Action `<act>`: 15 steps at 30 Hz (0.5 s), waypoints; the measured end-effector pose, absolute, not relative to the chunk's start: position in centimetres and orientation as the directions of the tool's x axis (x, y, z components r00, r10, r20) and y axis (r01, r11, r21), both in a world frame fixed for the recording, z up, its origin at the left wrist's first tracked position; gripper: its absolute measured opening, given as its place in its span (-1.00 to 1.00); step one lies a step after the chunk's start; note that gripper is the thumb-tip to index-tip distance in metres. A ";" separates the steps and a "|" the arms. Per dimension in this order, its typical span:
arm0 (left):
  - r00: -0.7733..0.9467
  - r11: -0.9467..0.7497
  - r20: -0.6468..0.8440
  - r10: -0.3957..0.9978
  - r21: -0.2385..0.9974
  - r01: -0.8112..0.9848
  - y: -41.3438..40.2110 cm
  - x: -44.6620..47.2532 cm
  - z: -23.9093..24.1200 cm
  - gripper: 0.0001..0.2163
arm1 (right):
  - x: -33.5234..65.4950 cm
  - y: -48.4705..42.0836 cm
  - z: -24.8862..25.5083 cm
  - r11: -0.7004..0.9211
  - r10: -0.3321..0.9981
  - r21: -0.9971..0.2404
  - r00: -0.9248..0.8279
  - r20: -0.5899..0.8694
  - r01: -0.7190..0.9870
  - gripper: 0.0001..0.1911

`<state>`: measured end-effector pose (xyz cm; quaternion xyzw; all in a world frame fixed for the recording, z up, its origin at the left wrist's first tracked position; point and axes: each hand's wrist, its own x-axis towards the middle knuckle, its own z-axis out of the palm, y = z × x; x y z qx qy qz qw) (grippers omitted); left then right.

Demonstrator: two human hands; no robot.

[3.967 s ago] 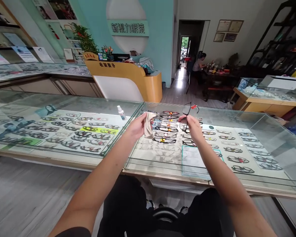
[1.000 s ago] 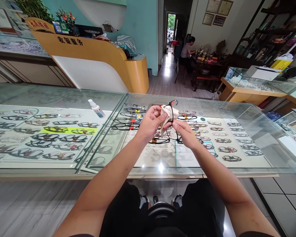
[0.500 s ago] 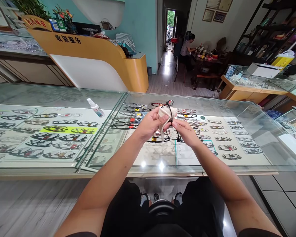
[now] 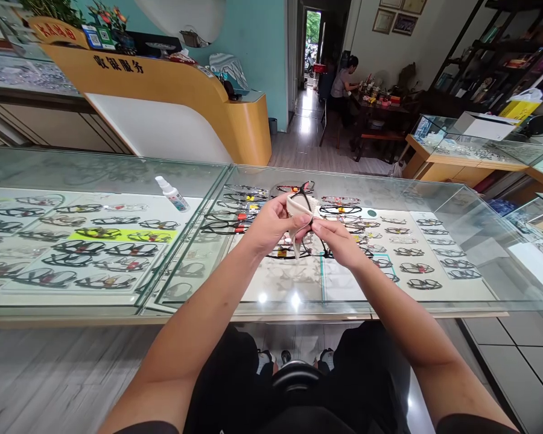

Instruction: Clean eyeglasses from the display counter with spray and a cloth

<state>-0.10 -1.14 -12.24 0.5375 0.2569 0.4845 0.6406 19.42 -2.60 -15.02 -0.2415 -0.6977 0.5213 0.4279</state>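
Observation:
Above the glass counter, my left hand (image 4: 273, 224) is closed on a cream cleaning cloth (image 4: 297, 206), pinching it with thumb and fingers against a pair of black eyeglasses (image 4: 306, 194). The cloth covers part of the frame, and one loose end hangs below my fingers. My right hand (image 4: 337, 240) grips the same eyeglasses from the other side, its thumb and fingers pressed together on the dark frame. Its fingertips nearly meet those of my left hand. How the lenses sit inside the cloth is hidden.
A white spray bottle (image 4: 172, 194) stands on the glass display counter (image 4: 271, 308), left of my hands. Rows of spectacles (image 4: 416, 267) lie around and beneath. Beyond are a wooden cashier desk (image 4: 248, 129) and a person (image 4: 341, 87) seated at a table.
The eyeglasses have turned slightly within my hands, and the dark frame leans more to the left. Both hands keep their hold; the view has shifted slightly.

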 end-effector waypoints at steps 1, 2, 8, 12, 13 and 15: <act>0.388 -0.060 0.203 0.899 0.935 -0.351 -1.2 0.0 -12.3 -0.52 | 19.4 -2.6 -15.0 0.344 0.781 -0.933 -0.519 0.348 -0.108 -0.46; 0.374 -0.074 0.216 0.902 0.930 -0.359 -1.2 0.2 -12.4 -0.53 | 19.4 -2.6 -15.0 0.352 0.780 -0.930 -0.518 0.352 -0.103 -0.45; 0.267 -0.103 0.206 0.941 0.930 -0.354 -1.0 0.9 -13.5 -0.50 | 19.3 -2.8 -14.9 0.439 0.770 -0.899 -0.513 0.378 -0.004 -0.44; 0.214 -0.133 0.215 0.953 0.930 -0.342 -0.8 0.6 -13.7 -0.48 | 19.4 -2.9 -14.7 0.462 0.773 -0.886 -0.507 0.382 0.036 -0.45; 0.228 -0.137 0.223 0.948 0.930 -0.340 -0.7 0.4 -13.6 -0.48 | 19.5 -2.9 -14.5 0.451 0.780 -0.892 -0.498 0.379 0.027 -0.45; 0.270 -0.129 0.227 0.936 0.932 -0.339 -0.6 0.0 -13.3 -0.49 | 19.8 -2.8 -14.3 0.415 0.797 -0.910 -0.480 0.368 -0.008 -0.47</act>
